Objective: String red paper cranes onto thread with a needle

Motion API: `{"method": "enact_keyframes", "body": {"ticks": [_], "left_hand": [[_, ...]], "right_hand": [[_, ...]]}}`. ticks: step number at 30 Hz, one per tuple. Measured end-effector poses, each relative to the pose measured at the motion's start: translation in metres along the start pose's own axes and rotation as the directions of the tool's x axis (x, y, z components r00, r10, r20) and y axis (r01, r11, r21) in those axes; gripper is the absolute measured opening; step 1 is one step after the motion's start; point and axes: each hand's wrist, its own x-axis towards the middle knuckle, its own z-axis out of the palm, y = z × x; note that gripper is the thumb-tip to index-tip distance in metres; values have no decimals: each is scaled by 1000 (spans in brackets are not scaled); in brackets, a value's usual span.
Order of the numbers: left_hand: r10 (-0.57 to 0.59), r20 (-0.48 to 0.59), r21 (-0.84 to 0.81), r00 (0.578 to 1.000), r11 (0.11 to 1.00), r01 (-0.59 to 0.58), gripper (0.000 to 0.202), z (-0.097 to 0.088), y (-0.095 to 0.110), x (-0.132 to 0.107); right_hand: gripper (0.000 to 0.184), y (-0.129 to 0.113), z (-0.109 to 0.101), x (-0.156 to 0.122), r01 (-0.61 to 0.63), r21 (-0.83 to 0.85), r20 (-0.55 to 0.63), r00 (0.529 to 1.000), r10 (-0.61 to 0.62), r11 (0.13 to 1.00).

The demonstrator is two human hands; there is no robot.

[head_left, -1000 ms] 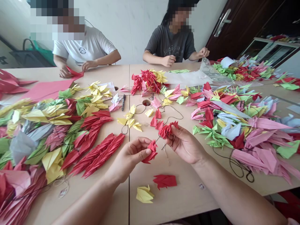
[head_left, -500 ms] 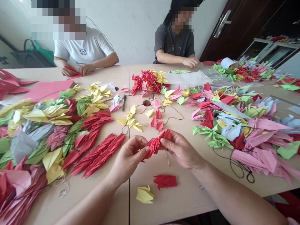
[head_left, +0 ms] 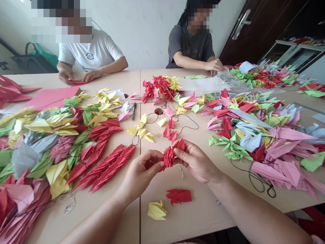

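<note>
A small stack of red folded paper cranes (head_left: 169, 156) is held between my two hands above the table. My left hand (head_left: 146, 166) pinches its left end, thumb in front. My right hand (head_left: 196, 161) grips its right end between thumb and fingers. A thin pale string (head_left: 182, 172) hangs below the stack near my right hand. Nearer to me on the table lie a red folded piece (head_left: 178, 196) and a yellow folded piece (head_left: 157, 210). Just beyond my hands are a few loose red pieces (head_left: 169, 130).
Heaps of coloured folded paper lie on the left (head_left: 53, 142) and right (head_left: 266, 132). A black cord (head_left: 189, 127), a pen (head_left: 133, 111) and a round table hole (head_left: 159, 111) are ahead. Two people sit across, one in a white shirt (head_left: 93, 51), one in dark grey (head_left: 190, 44).
My left hand has shifted slightly right and now covers more of the red stack's left end. Across the table, the person in grey has moved a hand to a clear plastic bag.
</note>
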Motion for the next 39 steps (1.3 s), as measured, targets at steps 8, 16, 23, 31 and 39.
{"method": "enact_keyframes", "body": {"ticks": [8, 16, 23, 31, 39], "left_hand": [[-45, 20, -122, 999, 991, 47, 22, 0, -3, 2], [-83, -51, -88, 995, 993, 78, 21, 1, 2, 3], [-91, -60, -75, 994, 993, 87, 22, 3, 4, 3], [-15, -73, 47, 997, 999, 19, 17, 7, 0, 0], [-76, -14, 11, 997, 997, 76, 21, 4, -1, 2]], "right_hand": [[26, 2, -6, 5, -32, 45, -86, 996, 36, 998], [26, 0, -5, 1, -95, -14, -61, 994, 94, 995], [27, 2, -3, -2, -133, -47, 17, 991, 134, 990], [27, 3, -1, -2, -156, -98, 59, 985, 163, 983], [29, 4, -1, -3, -81, -163, 57, 994, 91, 983]]}}
